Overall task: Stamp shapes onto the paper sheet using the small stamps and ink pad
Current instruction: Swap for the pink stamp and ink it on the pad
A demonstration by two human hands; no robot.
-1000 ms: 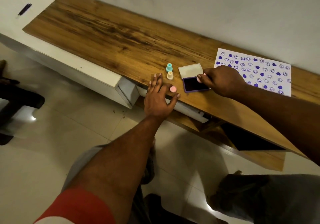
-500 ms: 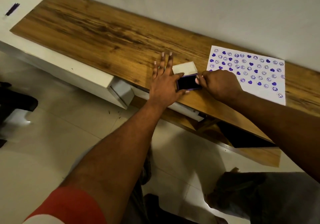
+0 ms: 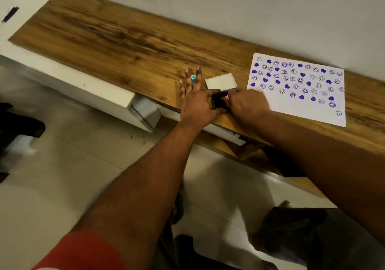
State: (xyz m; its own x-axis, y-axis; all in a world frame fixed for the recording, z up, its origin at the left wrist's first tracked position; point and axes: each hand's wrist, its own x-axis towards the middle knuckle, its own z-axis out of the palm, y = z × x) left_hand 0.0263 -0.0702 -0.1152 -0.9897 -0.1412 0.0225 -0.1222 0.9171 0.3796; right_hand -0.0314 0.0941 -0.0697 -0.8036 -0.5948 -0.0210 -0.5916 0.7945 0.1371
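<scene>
The right hand (image 3: pixel 245 105) is in the middle of the frame. Its fingers are curled and pinch a small pale stamp (image 3: pixel 225 97) down on the dark ink pad (image 3: pixel 218 102). The left hand (image 3: pixel 195 105) lies flat beside it with its fingers straight. Its thumb reaches the pad's edge, and a teal stamp (image 3: pixel 193 78) peeks out between its fingers.

The pale stamp looks tiny, light and hard, so it is best held near its top and kept straight up. The pad looks light and could slide, so the flat hand helps hold it. The paper (image 3: pixel 291 108) on the right is thin and floppy.

The pad sits close to the front edge of the table (image 3: pixel 125 40). The white lid (image 3: pixel 220 81) lies just behind the pad. The paper's lower left part is white and has room for more prints.
</scene>
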